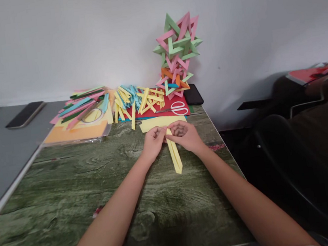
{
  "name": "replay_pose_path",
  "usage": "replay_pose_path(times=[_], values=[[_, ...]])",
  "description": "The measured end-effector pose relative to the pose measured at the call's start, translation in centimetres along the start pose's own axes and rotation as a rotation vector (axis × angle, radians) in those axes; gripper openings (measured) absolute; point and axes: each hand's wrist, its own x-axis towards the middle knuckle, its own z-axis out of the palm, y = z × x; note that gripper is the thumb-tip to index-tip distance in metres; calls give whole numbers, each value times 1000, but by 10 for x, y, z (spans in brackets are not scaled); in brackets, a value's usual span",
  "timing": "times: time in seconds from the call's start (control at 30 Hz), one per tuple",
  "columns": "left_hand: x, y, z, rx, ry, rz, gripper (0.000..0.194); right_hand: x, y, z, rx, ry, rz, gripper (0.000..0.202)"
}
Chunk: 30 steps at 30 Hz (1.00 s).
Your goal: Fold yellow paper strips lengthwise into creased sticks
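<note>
A folded yellow paper strip [174,155] points toward me, its near end cut to a point and a crease running along its length. My left hand [154,141] pinches its far end from the left. From the right, my right hand [187,135] grips the same end, thumb on top. The fingertips of both hands meet there and partly hide that end. Just beyond the hands lies a flat piece of yellow paper [155,123]. Scissors with white handles [179,108] rest behind it on red paper [191,111].
Folded yellow and blue strips [149,101] are heaped at the back. Left of them, colored strips [81,105] lie on orange paper [75,132]. A pink and green paper star model [178,45] stands by a black phone [193,94]. Another phone [25,115] is far left.
</note>
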Motion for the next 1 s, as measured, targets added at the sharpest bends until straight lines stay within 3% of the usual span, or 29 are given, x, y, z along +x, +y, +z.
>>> replay_pose_path(times=[0.13,0.33,0.7,0.83,1.0], values=[[0,2,2,-61,-23,-71,24,1,2,0,-95,86,-10,24],[-1,2,0,-52,-38,-71,22,3,3,-2,-8,158,9,23],[-1,0,1,-48,-2,-49,23,1,1,0,31,162,94,21],[-1,0,1,-51,8,-29,21,-1,1,1,-8,150,-16,15],[-1,0,0,-42,6,-7,17,-5,-5,2,-257,180,-230,7]])
